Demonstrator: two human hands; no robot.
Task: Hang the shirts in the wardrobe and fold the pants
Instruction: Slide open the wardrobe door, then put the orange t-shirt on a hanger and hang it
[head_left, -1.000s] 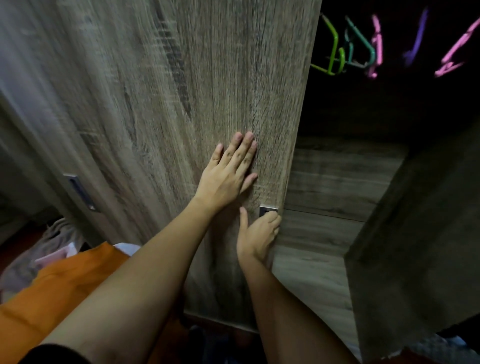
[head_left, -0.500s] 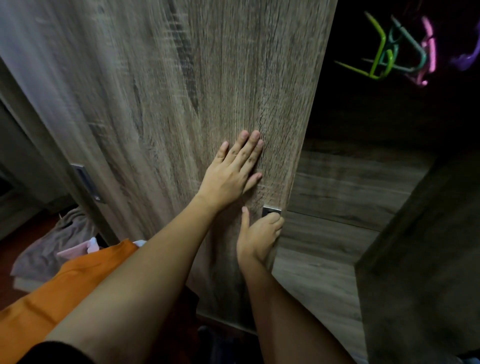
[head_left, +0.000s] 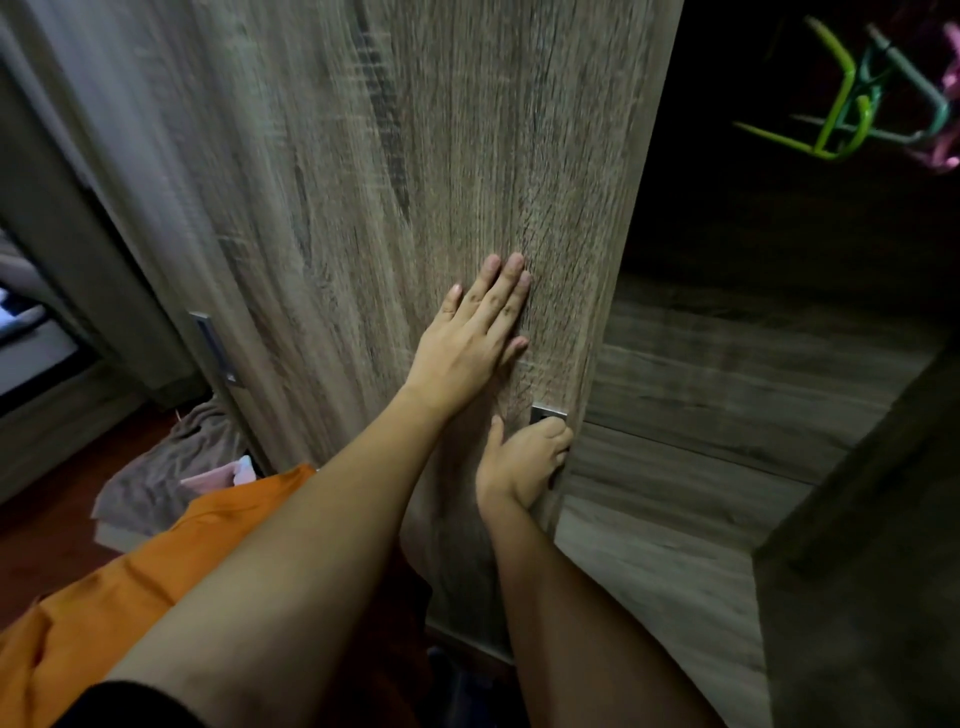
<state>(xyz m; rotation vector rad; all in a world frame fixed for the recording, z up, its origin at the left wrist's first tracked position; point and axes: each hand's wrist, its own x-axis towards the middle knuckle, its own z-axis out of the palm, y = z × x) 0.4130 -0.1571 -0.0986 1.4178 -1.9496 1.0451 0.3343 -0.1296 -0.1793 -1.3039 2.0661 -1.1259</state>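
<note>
A tall wood-grain sliding wardrobe door (head_left: 415, 182) fills the middle of the view. My left hand (head_left: 475, 343) presses flat on it with straight fingers. Just below, my right hand (head_left: 524, 462) curls its fingers round the door's right edge at a small metal handle (head_left: 548, 413). To the right, the wardrobe's dark inside (head_left: 753, 218) stands uncovered, with empty green, teal and pink hangers (head_left: 857, 109) at the top right. An orange garment (head_left: 135, 587) lies at the lower left under my left arm. A grey garment with a pink piece (head_left: 166, 467) lies on the floor behind it.
A second door panel with a recessed metal handle (head_left: 215, 345) stands behind the first at the left. Wooden shelves or drawer fronts (head_left: 727, 395) sit low inside the wardrobe. A dark wooden panel (head_left: 872, 545) rises at the right. Part of a bed (head_left: 26, 332) shows at the far left.
The door has slid left with both hands on it, uncovering more of the wardrobe's inside. The view has turned, so the hangers now sit farther right.
</note>
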